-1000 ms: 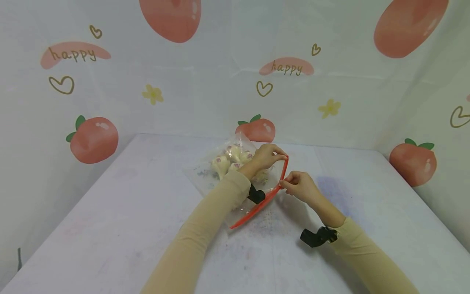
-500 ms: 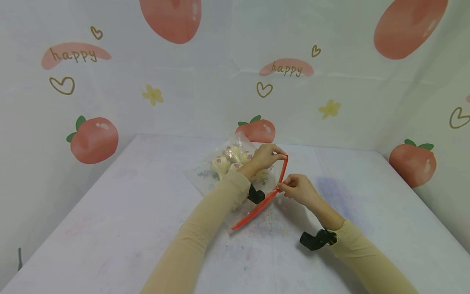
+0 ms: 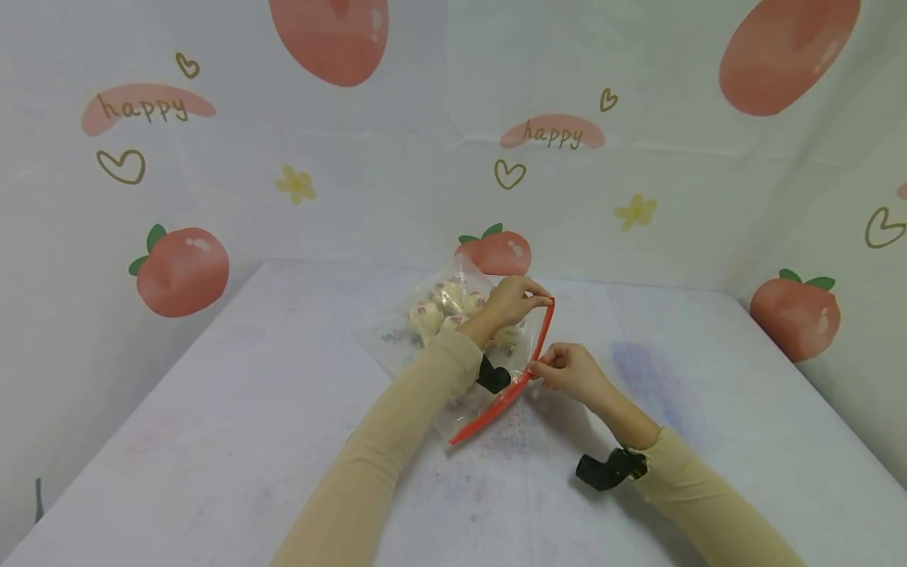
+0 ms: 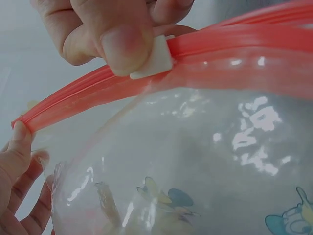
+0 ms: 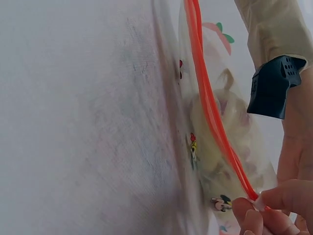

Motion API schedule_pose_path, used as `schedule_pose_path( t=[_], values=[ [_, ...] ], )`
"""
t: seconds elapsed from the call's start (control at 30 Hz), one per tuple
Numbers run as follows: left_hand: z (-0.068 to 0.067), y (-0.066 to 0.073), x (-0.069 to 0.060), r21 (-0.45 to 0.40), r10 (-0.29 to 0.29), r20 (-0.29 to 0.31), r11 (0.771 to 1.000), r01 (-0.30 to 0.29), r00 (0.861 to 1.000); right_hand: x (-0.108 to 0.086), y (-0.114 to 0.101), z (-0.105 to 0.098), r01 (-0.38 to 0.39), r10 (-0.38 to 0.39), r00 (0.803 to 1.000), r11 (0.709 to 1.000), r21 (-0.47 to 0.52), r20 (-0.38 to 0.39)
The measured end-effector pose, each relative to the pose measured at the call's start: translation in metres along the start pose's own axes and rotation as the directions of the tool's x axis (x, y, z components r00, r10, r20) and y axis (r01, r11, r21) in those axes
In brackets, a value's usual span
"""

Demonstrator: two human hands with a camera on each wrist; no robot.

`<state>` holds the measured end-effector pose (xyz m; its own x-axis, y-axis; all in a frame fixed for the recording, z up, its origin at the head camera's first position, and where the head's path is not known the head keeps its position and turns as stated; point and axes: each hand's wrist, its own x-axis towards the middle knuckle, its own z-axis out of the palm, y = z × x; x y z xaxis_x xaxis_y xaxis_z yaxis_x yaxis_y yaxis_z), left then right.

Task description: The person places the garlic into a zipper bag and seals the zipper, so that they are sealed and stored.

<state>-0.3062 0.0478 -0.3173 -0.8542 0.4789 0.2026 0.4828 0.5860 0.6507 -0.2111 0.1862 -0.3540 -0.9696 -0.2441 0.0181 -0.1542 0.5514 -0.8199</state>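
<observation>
A clear plastic zip bag (image 3: 397, 346) lies on the table with several garlic bulbs (image 3: 425, 319) inside. Along its opening runs a red zip strip (image 3: 489, 413), with a small white slider (image 4: 159, 61) on it. My left hand (image 3: 512, 301) pinches the strip's far end between thumb and fingers, its forearm crossing over the bag. Partway down the strip, my right hand (image 3: 572, 373) pinches the slider between thumb and finger. In the right wrist view the right fingers (image 5: 283, 200) are at that slider, while the left forearm stands behind. Part of the garlic is hidden under the left arm.
The white table (image 3: 283, 441) has faint coloured stains. A white curtain printed with fruit and "happy" (image 3: 553, 130) closes off the back and sides. Black wrist cameras (image 3: 609, 469) sit on both wrists.
My right hand has slid along the red strip, down and slightly left, toward its near end. The left hand stays at the far end, and the bag has barely shifted.
</observation>
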Motion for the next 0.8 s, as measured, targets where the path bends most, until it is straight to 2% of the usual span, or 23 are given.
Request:
schedule_pose_path(
  t=[0.4,0.8],
  values=[
    [0.0013,-0.0028,0.0023,0.01,-0.022,-0.016,1.0,0.022,1.0,-0.0045,-0.0031,0.0052,-0.04,0.04,0.999,0.999,0.006,0.005],
    [0.0006,-0.0032,0.0027,0.034,-0.025,-0.041,0.999,0.026,0.999,-0.0042,0.0007,0.0083,-0.028,0.028,0.999,0.999,0.026,0.017]
  ],
)
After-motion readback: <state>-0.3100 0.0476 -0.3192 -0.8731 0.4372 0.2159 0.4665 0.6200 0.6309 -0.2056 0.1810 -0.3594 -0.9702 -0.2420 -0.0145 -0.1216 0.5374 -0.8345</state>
